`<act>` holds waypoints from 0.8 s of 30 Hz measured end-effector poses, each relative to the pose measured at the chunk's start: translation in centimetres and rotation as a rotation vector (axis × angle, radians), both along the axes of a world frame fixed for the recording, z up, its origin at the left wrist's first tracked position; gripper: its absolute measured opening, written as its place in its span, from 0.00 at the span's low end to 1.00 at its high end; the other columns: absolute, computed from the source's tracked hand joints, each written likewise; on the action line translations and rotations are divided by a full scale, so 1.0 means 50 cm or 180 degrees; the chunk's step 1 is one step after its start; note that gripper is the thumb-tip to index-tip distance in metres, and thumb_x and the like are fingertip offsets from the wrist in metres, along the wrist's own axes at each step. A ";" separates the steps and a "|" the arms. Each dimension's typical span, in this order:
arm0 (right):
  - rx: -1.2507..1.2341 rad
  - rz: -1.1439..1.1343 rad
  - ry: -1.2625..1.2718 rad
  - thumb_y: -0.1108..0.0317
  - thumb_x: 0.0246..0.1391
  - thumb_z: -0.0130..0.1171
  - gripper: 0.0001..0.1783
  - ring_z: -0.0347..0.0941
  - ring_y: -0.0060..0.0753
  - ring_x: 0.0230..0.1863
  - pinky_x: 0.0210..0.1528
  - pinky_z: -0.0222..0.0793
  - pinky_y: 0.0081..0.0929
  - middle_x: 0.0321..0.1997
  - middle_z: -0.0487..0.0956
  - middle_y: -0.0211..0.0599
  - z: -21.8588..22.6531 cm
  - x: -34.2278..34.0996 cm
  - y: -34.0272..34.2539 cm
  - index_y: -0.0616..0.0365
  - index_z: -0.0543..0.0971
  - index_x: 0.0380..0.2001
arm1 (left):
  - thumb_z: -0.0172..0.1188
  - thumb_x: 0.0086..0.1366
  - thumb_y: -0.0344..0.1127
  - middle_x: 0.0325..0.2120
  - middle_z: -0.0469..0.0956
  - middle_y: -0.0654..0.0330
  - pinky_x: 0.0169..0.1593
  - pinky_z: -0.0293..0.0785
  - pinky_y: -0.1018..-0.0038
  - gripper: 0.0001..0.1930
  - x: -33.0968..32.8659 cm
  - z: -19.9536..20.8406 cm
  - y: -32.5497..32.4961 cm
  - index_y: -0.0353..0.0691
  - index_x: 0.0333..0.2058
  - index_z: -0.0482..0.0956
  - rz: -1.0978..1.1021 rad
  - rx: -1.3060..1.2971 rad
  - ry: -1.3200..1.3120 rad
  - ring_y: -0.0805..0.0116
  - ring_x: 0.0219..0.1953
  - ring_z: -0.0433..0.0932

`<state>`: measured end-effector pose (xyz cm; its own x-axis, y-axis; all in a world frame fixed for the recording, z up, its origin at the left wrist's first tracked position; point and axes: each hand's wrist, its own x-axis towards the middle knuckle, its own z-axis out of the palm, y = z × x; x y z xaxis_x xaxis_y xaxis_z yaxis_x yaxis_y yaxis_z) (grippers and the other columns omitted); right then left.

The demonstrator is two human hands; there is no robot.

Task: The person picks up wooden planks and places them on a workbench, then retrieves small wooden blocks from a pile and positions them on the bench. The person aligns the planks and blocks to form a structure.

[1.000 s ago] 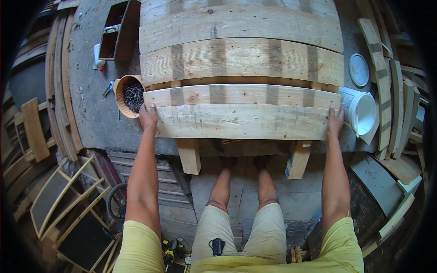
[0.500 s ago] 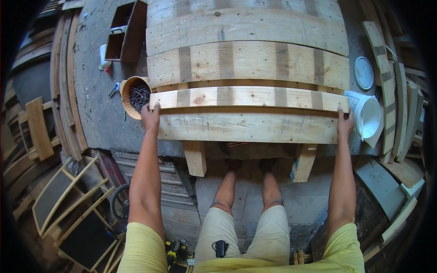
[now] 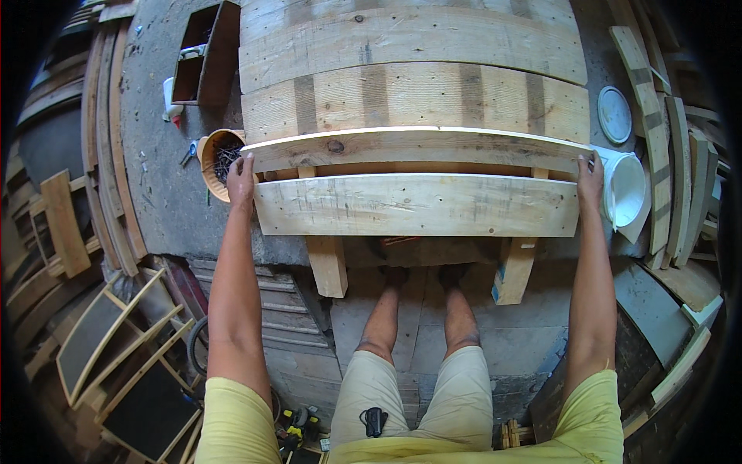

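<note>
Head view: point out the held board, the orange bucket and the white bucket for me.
Held board [image 3: 417, 146]: head view, on the middle of its broad face.
Orange bucket [image 3: 212, 183]: head view, on its bare inner wall.
White bucket [image 3: 627, 191]: head view, on its inside surface.

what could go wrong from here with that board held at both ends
1. The left hand grips the held board close beside the orange tub; a sideways swing might tip it and spill the nails.
2. The right hand is close to the white bucket, so that end could bump it.
3. The held board and the front board are apart; if the grip slipped, fingers might get pinched between them.
</note>
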<state>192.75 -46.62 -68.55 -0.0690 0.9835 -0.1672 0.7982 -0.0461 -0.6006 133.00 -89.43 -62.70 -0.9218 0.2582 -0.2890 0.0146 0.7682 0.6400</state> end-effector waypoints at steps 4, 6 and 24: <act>0.0005 0.0201 -0.0259 0.55 0.53 0.52 0.32 0.63 0.47 0.56 0.58 0.56 0.33 0.55 0.66 0.51 -0.022 0.039 0.008 0.61 0.63 0.57 | 0.57 0.58 0.47 0.41 0.75 0.52 0.48 0.66 0.74 0.26 0.023 -0.006 -0.006 0.29 0.47 0.71 -0.0176 -0.0048 -0.0135 0.66 0.42 0.72; -0.0081 0.0336 -0.0432 0.56 0.52 0.52 0.31 0.62 0.48 0.57 0.59 0.55 0.34 0.55 0.66 0.51 -0.026 0.044 -0.006 0.61 0.63 0.57 | 0.57 0.58 0.44 0.41 0.75 0.52 0.48 0.66 0.74 0.24 0.018 -0.014 -0.036 0.28 0.45 0.72 -0.0572 -0.0524 -0.0085 0.66 0.42 0.73; 0.0714 -0.0516 -0.1283 0.41 0.56 0.39 0.34 0.56 0.49 0.61 0.59 0.47 0.55 0.59 0.63 0.47 -0.048 -0.008 -0.144 0.55 0.61 0.57 | 0.44 0.65 0.51 0.51 0.62 0.38 0.57 0.55 0.62 0.32 0.134 -0.107 -0.061 0.28 0.56 0.57 -0.0590 -0.0767 0.1498 0.43 0.54 0.61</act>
